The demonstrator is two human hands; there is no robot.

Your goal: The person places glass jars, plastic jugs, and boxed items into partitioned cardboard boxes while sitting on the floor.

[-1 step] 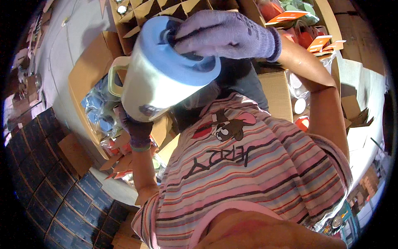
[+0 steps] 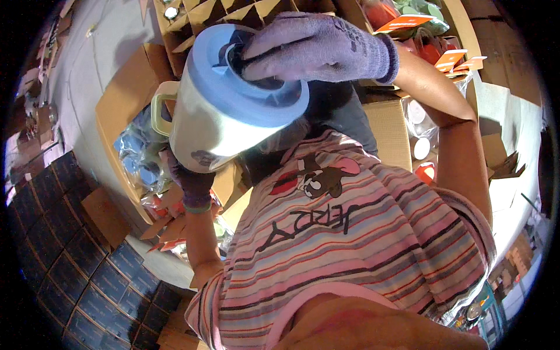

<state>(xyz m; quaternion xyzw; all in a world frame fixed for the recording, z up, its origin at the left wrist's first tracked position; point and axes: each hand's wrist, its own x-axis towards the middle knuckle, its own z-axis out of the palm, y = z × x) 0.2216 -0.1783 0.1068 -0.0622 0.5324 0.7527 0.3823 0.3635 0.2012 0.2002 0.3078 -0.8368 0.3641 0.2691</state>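
Note:
A large jug (image 2: 216, 125) with a translucent whitish body, a pale green handle (image 2: 157, 111) and a dark printed mark near its base is held tilted in front of me. My right hand (image 2: 315, 48), in a purple-grey knit glove, reaches over the blue lid (image 2: 219, 87) with its fingers bent into the lid's recess; the fingertips are partly hidden there. From below, my left hand (image 2: 189, 178), gloved too, holds the jug by its base. Most of the left fingers are out of sight behind the jug.
An open carton (image 2: 143, 70) at left holds blue plastic-wrapped pieces (image 2: 137, 149). A cardboard divider grid (image 2: 213, 14) lies beyond the jug. Bagged red and green items with orange cards (image 2: 449, 60) fill a box at upper right. Dark cartons (image 2: 87, 274) are stacked at lower left.
The jug's lid and my right hand have shifted very slightly to the left. My left hand stays under the base.

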